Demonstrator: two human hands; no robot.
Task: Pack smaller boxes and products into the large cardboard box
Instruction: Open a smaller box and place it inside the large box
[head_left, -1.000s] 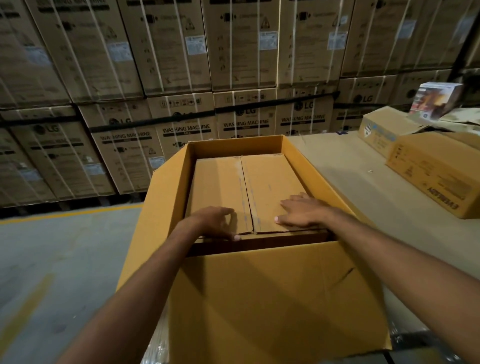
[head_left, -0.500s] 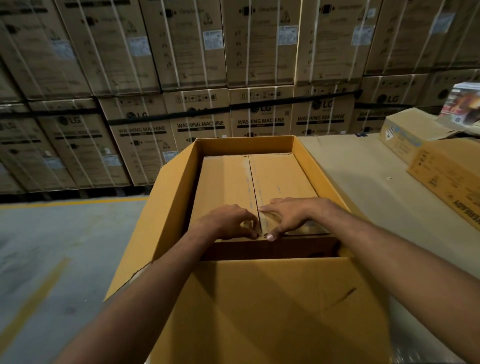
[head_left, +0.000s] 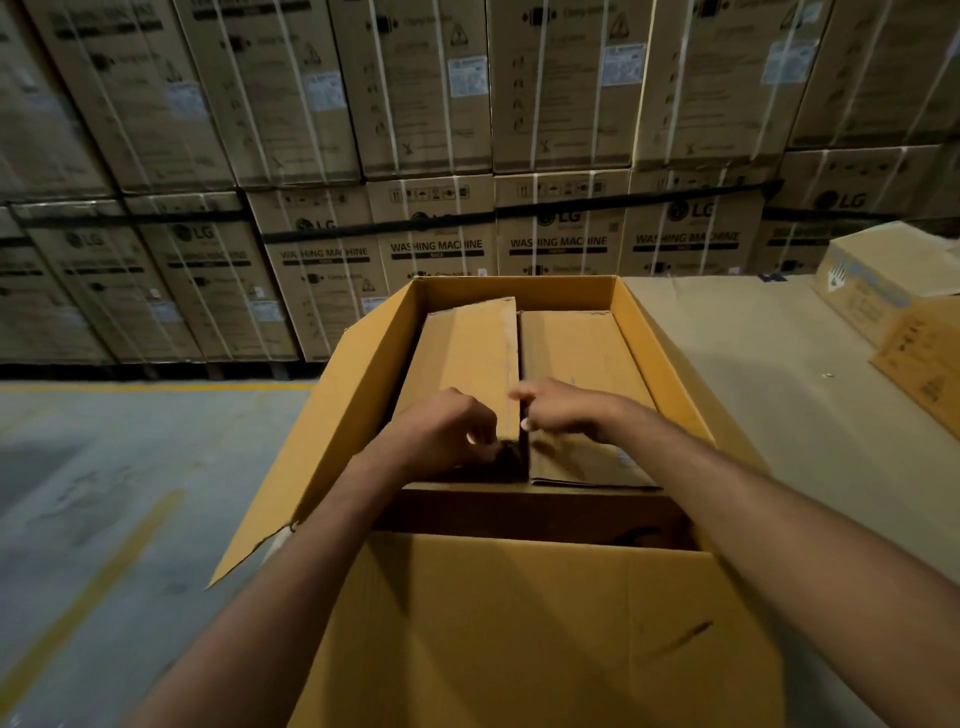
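Inside the large cardboard box (head_left: 644, 332), the left hand (head_left: 447, 434) pinches the smaller box's raised left flap (head_left: 467, 358). At 3 o'clock, the right hand (head_left: 566, 410) presses loosely curled fingers (head_left: 527, 397) on the flat flap (head_left: 576, 353).

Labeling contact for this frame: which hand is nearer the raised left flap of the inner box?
Left. The left hand grips the raised left flap at its near end, by the centre seam. The right hand rests on the flat right flap, fingertips reaching the seam.
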